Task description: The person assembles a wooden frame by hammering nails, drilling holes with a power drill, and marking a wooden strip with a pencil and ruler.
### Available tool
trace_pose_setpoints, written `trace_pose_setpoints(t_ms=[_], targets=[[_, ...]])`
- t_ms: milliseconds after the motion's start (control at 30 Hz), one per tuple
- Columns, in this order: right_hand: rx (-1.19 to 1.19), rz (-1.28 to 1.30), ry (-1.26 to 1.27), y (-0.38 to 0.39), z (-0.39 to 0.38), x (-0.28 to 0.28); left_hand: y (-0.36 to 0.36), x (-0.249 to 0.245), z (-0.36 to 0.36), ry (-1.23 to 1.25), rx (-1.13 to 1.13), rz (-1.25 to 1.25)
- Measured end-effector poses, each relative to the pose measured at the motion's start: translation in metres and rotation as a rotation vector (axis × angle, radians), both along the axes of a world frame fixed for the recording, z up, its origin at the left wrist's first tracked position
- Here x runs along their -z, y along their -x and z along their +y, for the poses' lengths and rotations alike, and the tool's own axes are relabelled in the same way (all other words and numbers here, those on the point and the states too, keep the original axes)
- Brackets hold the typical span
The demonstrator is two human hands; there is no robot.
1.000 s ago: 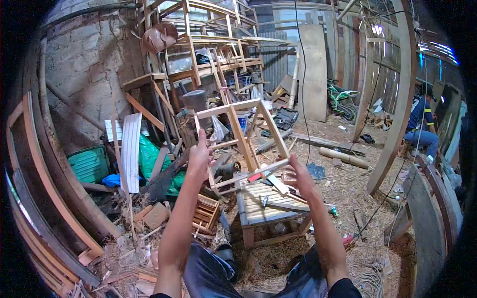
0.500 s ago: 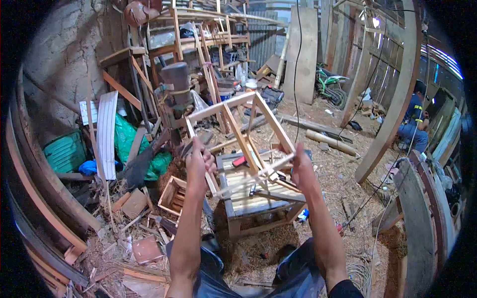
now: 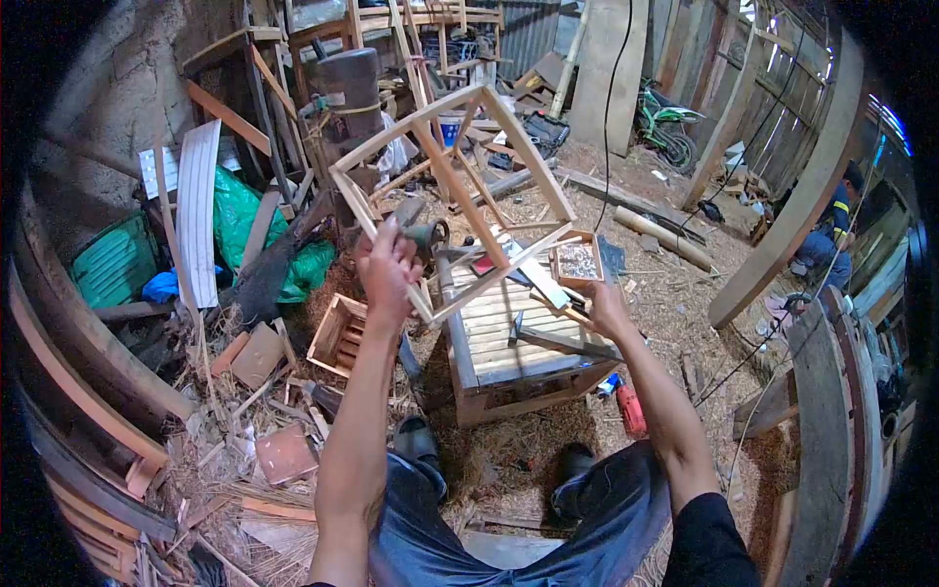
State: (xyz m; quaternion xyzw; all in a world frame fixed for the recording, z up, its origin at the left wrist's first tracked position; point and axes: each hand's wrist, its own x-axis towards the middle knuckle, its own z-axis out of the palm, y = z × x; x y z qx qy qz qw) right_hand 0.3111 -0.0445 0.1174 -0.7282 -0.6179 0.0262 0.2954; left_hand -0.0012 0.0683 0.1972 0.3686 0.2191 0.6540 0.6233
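My left hand (image 3: 388, 269) is closed around the near left side of a light wooden frame (image 3: 533, 161), which hangs tilted above a low slatted worktable (image 3: 489, 347). The frame has a crossbar and further slats joined to it. My right hand (image 3: 608, 305) is off the frame, at the near edge of a small wooden box (image 3: 579, 256) of small pieces that look like nails. Its fingertips are hard to make out against the box and nearby sticks. A hammer (image 3: 515, 329) and a dark wooden bar (image 3: 565, 342) lie on the slats.
A slatted wooden crate (image 3: 339, 335) stands left of the worktable. On the ground to the right lies a red power tool (image 3: 631, 411). Scraps and shavings cover the floor. A slanted post (image 3: 782, 186) rises at right, and a person (image 3: 829, 235) sits beyond it.
My right hand has let go of the frame and moved down to the small box. My left hand keeps hold of the frame, now tilted more upright. The view has dipped.
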Motion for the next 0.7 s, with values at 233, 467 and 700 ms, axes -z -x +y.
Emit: trace_pose_setpoints(t_ms=[233, 467, 700], targets=[[0.296, -0.107, 0.378, -0.041, 0.062, 0.038, -0.032, -0.007, 0.000, -0.036, -0.052, -0.032], [0.059, -0.553, -0.245, -0.084, 0.149, 0.068, -0.031, -0.008, -0.005, -0.023, -0.107, -0.057], [-0.042, -0.649, 0.036, -0.099, 0.160, 0.059, -0.039, -0.010, -0.004, -0.026, -0.077, -0.090]])
